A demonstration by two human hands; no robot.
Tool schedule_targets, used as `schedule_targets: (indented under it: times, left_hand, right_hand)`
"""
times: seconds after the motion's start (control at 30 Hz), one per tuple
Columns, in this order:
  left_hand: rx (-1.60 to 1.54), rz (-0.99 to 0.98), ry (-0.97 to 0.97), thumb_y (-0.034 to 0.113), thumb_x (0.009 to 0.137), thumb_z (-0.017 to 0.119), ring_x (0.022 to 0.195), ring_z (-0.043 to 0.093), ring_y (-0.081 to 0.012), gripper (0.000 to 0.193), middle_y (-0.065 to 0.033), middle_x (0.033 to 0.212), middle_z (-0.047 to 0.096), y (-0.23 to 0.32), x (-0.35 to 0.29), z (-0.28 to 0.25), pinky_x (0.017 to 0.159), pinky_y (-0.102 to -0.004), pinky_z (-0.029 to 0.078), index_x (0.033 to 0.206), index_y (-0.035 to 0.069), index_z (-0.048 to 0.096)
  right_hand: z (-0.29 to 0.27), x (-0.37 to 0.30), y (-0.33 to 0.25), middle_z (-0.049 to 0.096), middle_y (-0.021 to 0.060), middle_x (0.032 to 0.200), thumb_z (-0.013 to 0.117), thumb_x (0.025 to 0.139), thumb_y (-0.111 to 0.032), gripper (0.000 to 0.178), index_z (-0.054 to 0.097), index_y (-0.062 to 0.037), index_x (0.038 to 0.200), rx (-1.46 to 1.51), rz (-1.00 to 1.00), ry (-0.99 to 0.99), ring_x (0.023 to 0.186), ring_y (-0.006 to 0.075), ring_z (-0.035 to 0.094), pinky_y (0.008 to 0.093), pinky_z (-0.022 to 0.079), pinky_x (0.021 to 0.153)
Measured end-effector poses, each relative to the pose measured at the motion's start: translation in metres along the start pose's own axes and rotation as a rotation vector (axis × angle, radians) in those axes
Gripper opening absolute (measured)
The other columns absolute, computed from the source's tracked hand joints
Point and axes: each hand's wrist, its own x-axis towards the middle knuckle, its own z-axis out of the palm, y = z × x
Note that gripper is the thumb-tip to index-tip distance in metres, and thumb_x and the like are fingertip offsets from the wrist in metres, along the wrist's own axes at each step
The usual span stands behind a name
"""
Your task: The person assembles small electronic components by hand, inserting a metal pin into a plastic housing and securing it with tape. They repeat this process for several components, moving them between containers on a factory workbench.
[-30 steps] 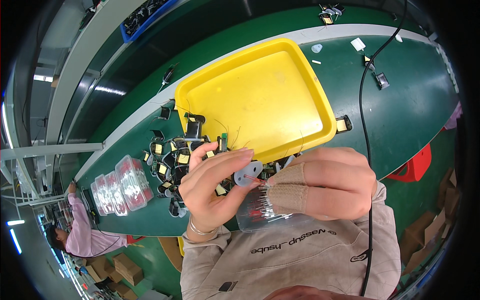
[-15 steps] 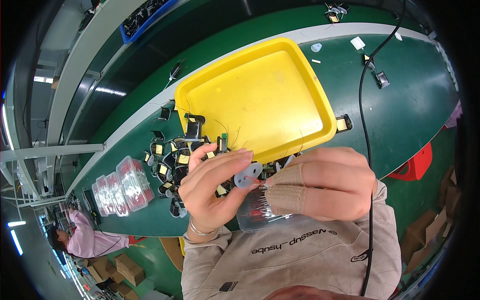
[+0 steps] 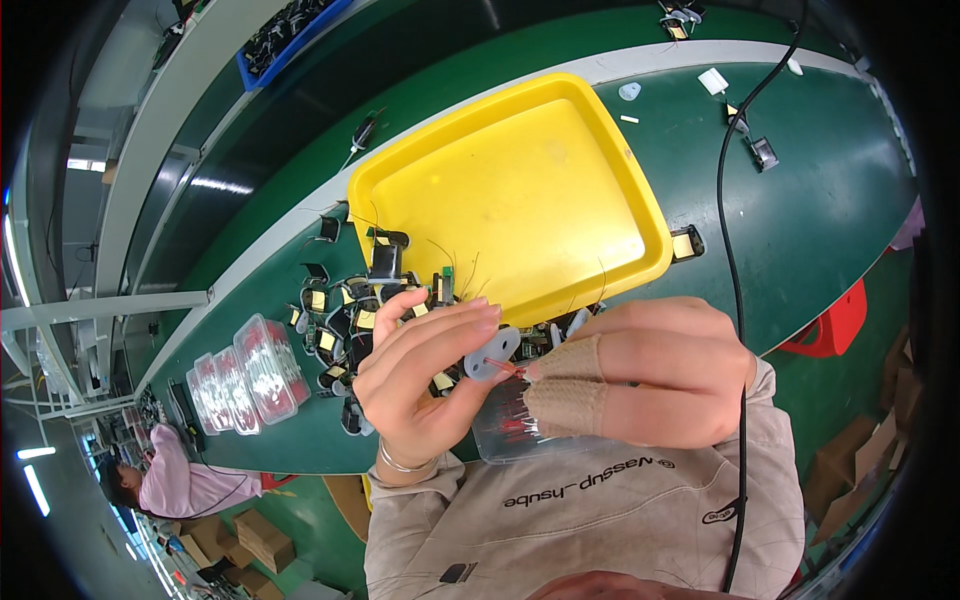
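My left hand [image 3: 425, 385] pinches a pale grey plastic disc [image 3: 483, 360] with small holes between thumb and fingers. Close against it, my right hand [image 3: 665, 370], with tan tape round two fingers, has its fingertips pressed together on a thin red wire [image 3: 506, 366]. The wire lies across the disc's face; whether it passes through a hole I cannot tell. Below both hands sits a clear plastic box [image 3: 500, 457] with red and silver leads inside, partly covered by my right hand. Several small black parts [image 3: 340, 322] with yellow pads and fine wires lie heaped beyond my left hand.
A large yellow tray [image 3: 530, 190] lies beyond my hands. Clear boxes [image 3: 265, 375] of red leads are grouped at left. A black cable [image 3: 728, 220] hangs down on the right. Loose parts [image 3: 763, 153] lie at far right. A person in pink [image 3: 185, 475] sits at far left.
The disc has tilted and shifted slightly left in my left hand. My right fingertips have moved a little left with the red wire. Both grips stay closed.
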Motion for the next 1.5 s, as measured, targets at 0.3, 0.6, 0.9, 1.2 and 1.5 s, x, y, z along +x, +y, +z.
schedule_targets:
  times: [0.3,0.6,0.9,1.2,1.5]
  left_hand:
    - [-0.001,-0.005,0.008,0.003,0.061,0.077,0.088,0.068,-0.023,0.029,-0.0114,0.087,0.07,-0.001,0.0,0.0,0.091,-0.0384,0.039,0.089,0.002,0.068]
    - [0.041,-0.003,0.023,0.003,0.057,0.078,0.087,0.068,-0.0226,0.034,-0.0118,0.089,0.07,-0.001,-0.002,-0.002,0.089,-0.0378,0.04,0.089,0.002,0.068]
    - [0.09,0.026,0.022,0.002,0.057,0.079,0.087,0.068,-0.0216,0.036,-0.0114,0.09,0.07,0.0,-0.003,-0.001,0.087,-0.0361,0.04,0.091,0.002,0.068]
    - [0.066,0.012,0.014,0.002,0.057,0.078,0.086,0.068,-0.021,0.037,-0.0111,0.09,0.07,-0.001,-0.003,-0.001,0.086,-0.0354,0.04,0.092,0.002,0.067]
    - [-0.116,-0.019,0.084,0.005,0.058,0.081,0.077,0.066,-0.0202,0.034,-0.0138,0.091,0.07,0.003,-0.005,0.008,0.076,-0.0323,0.039,0.086,0.001,0.061]
  right_hand:
    - [0.002,-0.001,-0.001,0.062,0.012,0.079,0.058,0.052,-0.011,0.034,0.063,0.0029,0.083,-0.024,-0.025,0.014,0.059,0.0194,0.06,0.0272,0.05,0.052]
    - [0.003,0.0,-0.002,0.062,0.0111,0.077,0.061,0.058,-0.008,0.026,0.062,0.0025,0.082,-0.093,-0.053,0.022,0.059,0.0185,0.059,0.0259,0.05,0.053]
    - [0.003,-0.003,0.0,0.061,0.0109,0.078,0.061,0.055,-0.01,0.031,0.063,0.0022,0.083,-0.048,-0.03,0.017,0.058,0.0177,0.058,0.0254,0.05,0.052]
    - [0.001,-0.004,0.007,0.06,0.0089,0.081,0.06,0.055,-0.012,0.034,0.065,0.0011,0.086,0.001,-0.025,-0.022,0.06,0.0166,0.058,0.0251,0.049,0.051]
    - [0.002,-0.002,0.009,0.063,0.0069,0.084,0.07,0.062,-0.007,0.026,0.067,-0.0039,0.088,0.158,0.243,-0.109,0.065,0.0188,0.06,0.0276,0.049,0.057]
